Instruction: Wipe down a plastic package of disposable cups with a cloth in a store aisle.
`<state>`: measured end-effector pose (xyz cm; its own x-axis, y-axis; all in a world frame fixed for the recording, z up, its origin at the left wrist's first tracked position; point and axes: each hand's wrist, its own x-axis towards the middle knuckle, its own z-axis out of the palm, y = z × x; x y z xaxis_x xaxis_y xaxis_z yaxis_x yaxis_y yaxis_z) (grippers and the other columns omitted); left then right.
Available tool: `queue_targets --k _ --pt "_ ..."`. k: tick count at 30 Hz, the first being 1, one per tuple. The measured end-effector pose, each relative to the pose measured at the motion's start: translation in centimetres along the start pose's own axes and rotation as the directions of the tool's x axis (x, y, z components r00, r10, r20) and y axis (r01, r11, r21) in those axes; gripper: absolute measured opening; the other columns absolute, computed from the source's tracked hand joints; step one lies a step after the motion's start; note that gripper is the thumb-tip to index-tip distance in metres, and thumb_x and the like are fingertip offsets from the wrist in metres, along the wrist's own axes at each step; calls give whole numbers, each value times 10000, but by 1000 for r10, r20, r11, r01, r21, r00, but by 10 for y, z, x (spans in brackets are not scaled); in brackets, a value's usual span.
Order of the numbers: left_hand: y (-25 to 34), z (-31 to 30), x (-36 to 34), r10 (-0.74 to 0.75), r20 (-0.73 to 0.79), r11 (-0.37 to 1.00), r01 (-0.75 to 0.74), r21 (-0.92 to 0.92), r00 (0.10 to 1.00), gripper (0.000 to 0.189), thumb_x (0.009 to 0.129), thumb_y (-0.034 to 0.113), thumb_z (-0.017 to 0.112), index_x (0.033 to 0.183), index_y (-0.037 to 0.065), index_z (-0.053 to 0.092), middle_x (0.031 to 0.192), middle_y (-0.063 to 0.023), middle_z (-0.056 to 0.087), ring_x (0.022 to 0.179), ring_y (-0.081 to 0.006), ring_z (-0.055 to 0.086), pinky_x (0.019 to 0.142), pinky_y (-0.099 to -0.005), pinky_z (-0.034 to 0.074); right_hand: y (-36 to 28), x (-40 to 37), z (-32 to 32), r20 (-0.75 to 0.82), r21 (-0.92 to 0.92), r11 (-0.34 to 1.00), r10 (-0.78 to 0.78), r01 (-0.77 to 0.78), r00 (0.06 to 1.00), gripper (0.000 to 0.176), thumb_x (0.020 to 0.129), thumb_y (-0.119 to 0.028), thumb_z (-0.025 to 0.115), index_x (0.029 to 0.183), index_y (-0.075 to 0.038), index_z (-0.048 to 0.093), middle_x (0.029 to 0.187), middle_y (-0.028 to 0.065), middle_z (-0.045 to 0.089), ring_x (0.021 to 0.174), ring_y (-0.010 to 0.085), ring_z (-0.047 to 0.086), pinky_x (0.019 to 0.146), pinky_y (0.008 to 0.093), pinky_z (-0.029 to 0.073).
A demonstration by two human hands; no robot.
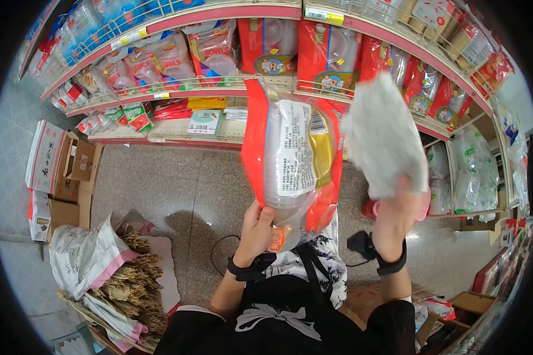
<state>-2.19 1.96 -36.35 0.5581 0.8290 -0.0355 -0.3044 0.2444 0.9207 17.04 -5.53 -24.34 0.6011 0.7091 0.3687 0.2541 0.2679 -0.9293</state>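
My left hand (256, 232) grips the lower end of a red and clear plastic pack of disposable bowls (287, 154). The pack is held upright in front of me, its white printed label and barcode facing me. To the right, my right hand (397, 222) is closed on the lower edge of a whitish cloth (388, 139), which is blurred by motion. The cloth is raised beside the pack, apart from it, and partly covers the shelf behind.
Ahead, shelves (207, 92) carry several bagged bowls and a boxed item (205, 122). Cardboard boxes (74, 160) stand at left, above a wrapped bundle of dried stalks (127, 269). Bagged clear plastic goods (474, 165) sit at right. A pink-red object (370, 208) is partly hidden behind my right hand.
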Motion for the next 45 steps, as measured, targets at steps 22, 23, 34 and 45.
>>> queue_targets --k 22,23,34,45 --pt "-6 14 3 -97 -9 980 94 -175 995 406 1002 233 376 1311 -30 384 1264 -123 503 1141 -177 511 956 -301 420 1 -25 37 763 -444 745 23 497 647 733 621 -74 716 1309 -139 472 1448 29 336 1342 321 287 1062 471 337" --pt "-4 15 3 -120 -14 976 115 -185 993 386 995 192 375 1312 -29 387 1269 -130 501 1144 -185 514 953 -304 427 3 -28 35 768 -438 743 16 506 641 745 604 -92 727 1304 -133 476 1442 27 344 1342 315 289 1063 466 339" --pt "3 6 1 -222 -210 951 164 -264 952 231 920 143 448 1113 26 497 1067 -93 584 974 -176 580 840 -301 480 18 -56 26 853 -397 710 50 582 520 743 597 -192 743 1286 -69 492 1403 38 407 1338 215 322 1110 391 261" --pt "-4 -8 1 -160 -342 951 52 -304 926 82 958 153 440 941 74 450 963 -65 541 898 -152 532 820 -318 454 17 -66 24 880 -301 838 60 456 471 574 662 -179 712 1197 -64 538 1364 36 454 1314 217 362 1084 372 304"
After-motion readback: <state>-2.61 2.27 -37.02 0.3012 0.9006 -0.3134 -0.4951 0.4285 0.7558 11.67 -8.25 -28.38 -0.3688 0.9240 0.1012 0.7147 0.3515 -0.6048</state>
